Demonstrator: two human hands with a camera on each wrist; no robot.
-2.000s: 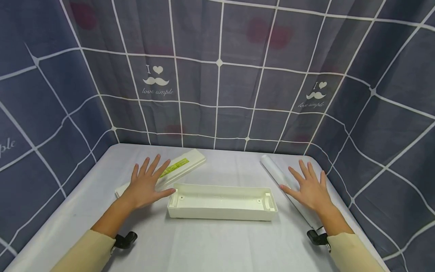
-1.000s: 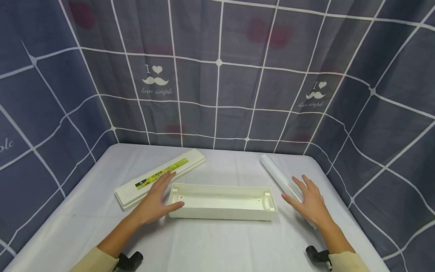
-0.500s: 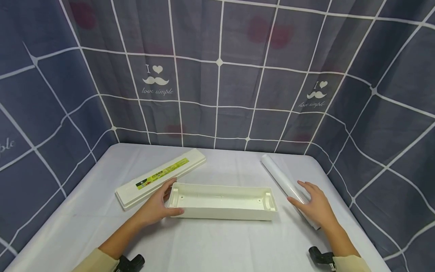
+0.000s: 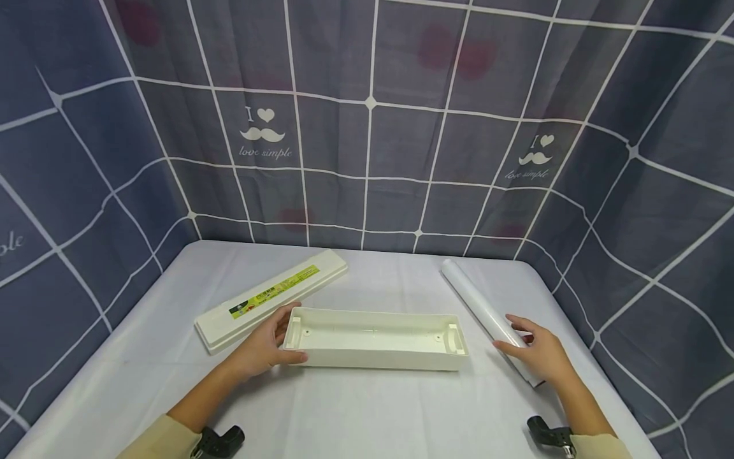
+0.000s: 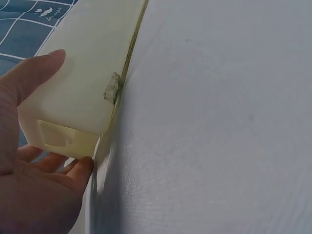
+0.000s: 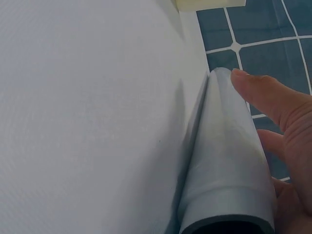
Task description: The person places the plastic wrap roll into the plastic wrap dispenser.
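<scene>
Left hand (image 4: 264, 347) is pinching one end of the cream box (image 4: 373, 360), thumb lying on the front wall and fingers curling round the end. Going big to small: dark grid curtain (image 4: 344, 140) is hanging around the back and sides, and the white-covered surface (image 4: 367, 408) is carrying everything. The box is sitting roughly mid-surface, hollow side facing up. Just behind it and to the left, a long flat lid (image 4: 287, 298) is lying at a slant, with a yellow-green label (image 4: 274, 292) running along its top. Off to the right, well apart from the box, the shiny white roll (image 4: 473, 296) is lying diagonally, and the right hand (image 4: 541, 350) is straddling its near end, fingers bending; can't tell if they're actually gripping. Imo we're looking at the grabbing stage: left side steadying the box, right side getting a hold. So I'd say the next move is calling for the right fingers closing snugly without sending the roll rolling, while the box is being held steady.
</scene>
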